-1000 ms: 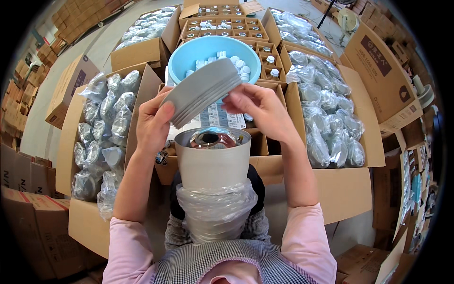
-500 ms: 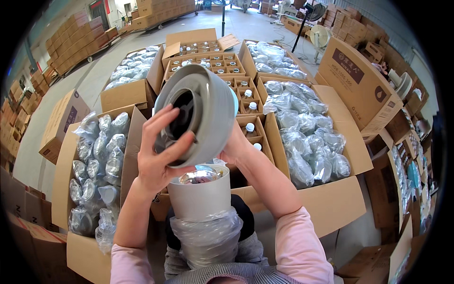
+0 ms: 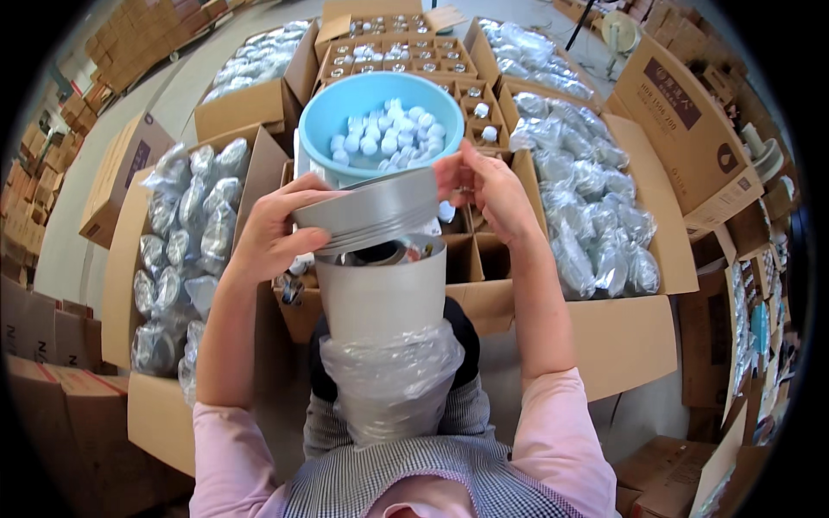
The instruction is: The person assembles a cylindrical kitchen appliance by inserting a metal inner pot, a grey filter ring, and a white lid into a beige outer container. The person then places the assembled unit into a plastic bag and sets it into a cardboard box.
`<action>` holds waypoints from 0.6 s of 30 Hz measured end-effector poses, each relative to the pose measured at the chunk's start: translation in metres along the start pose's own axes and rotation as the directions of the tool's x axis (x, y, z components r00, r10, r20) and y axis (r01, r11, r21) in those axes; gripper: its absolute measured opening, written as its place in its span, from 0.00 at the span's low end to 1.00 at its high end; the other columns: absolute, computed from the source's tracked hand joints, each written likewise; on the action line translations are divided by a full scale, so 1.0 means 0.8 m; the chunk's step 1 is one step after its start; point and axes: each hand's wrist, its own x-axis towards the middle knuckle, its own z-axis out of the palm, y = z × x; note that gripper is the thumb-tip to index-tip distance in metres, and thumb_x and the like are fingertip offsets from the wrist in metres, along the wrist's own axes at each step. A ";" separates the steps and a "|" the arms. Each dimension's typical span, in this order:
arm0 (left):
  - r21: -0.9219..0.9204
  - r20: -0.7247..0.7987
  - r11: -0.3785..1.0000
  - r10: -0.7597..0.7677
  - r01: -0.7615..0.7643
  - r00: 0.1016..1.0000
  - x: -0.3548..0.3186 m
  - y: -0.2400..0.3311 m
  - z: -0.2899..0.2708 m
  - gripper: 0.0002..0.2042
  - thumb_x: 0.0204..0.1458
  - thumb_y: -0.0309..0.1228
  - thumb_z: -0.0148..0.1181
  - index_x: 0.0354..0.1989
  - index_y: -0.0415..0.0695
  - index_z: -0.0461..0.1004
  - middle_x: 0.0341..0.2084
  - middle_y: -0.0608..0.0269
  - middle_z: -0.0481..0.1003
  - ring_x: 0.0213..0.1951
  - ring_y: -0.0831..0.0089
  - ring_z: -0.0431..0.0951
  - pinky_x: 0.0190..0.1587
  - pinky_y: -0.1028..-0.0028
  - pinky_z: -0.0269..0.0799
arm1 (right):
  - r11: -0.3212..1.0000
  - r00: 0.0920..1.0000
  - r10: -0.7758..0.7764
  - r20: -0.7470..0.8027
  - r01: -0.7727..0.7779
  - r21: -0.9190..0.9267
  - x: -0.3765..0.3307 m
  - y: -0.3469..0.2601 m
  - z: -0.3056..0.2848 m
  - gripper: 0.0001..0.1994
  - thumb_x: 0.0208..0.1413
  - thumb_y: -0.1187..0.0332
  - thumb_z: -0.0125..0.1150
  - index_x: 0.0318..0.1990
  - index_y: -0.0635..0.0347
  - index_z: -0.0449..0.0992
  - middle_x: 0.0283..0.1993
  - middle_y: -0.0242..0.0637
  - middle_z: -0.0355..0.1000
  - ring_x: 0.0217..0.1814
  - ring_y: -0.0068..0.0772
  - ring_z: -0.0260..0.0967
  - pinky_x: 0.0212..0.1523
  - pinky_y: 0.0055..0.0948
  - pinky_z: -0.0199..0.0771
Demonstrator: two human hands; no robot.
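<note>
A thick grey round lid point(image 3: 371, 211) tilts over the mouth of a pale grey cylinder point(image 3: 380, 293), its right side higher. My left hand point(image 3: 281, 226) grips the lid's left side, thumb below and fingers over the edge. At the opposite edge, the fingers of my right hand point(image 3: 490, 192) are curled against the lid. The cylinder stands upright between my knees, with clear plastic wrap point(image 3: 393, 371) bunched round its lower part. Through the gap, a dark round part and something shiny show inside. Just beyond the lid, a light blue basin point(image 3: 315, 116) holds several white balls point(image 3: 393, 134).
Open cartons of plastic-wrapped pieces flank me, on the left point(image 3: 186, 229) and right point(image 3: 574, 203). Ahead, a divided carton point(image 3: 423, 56) holds several capped bottles. A tall closed carton point(image 3: 682, 129) stands at right. Cardboard flaps jut out beside both arms.
The lid has come down toward the cylinder and turned from facing me to nearly level. Both hands moved with it. The blue basin, mostly hidden before, now shows.
</note>
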 end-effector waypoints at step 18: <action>0.226 0.112 0.974 0.003 -0.029 0.994 0.006 0.036 0.016 0.30 0.44 0.57 0.64 0.43 0.41 0.82 0.28 0.63 0.72 0.32 0.72 0.71 0.34 0.74 0.65 | 0.995 0.971 -0.017 0.239 -0.006 0.096 -0.018 0.029 0.054 0.38 0.64 0.37 0.34 0.48 0.67 0.77 0.49 0.43 0.75 0.50 0.31 0.73 0.55 0.28 0.70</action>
